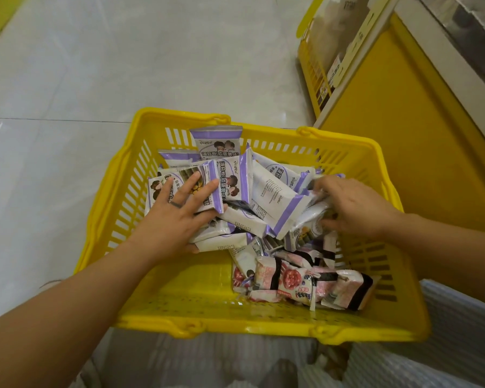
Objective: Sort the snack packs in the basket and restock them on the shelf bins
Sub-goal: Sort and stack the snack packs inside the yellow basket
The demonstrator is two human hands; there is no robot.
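**A:** Which step is this?

**B:** Sorting, by my reading. Both hands are down in the yellow basket (235, 330), and nothing is headed for the shelf bin (314, 68) past its far right corner.

**A:** What is each grip doing?

**B:** The left grip (177, 217) lies on a stack of purple packs (269, 197) at the basket's left wall. Its fingers are spread flat on top and the thumb is tucked under the stack's edge, so it holds that stack. The right grip (356, 205) is at the right wall with its fingers curled, pinching another purple pack out of the heap.

**A:** Where is the rest?

**B:** More purple packs are piled between the two hands, across the far half of the basket. The pink packs (289, 281) sit in the near right corner, below the right grip and untouched.

**A:** And the next move?

**B:** Probably adding the right grip's pack to the left stack and squaring it. Then the bundle must be lifted clear of the rim without dropping slippery wrappers or dragging a pink pack along.
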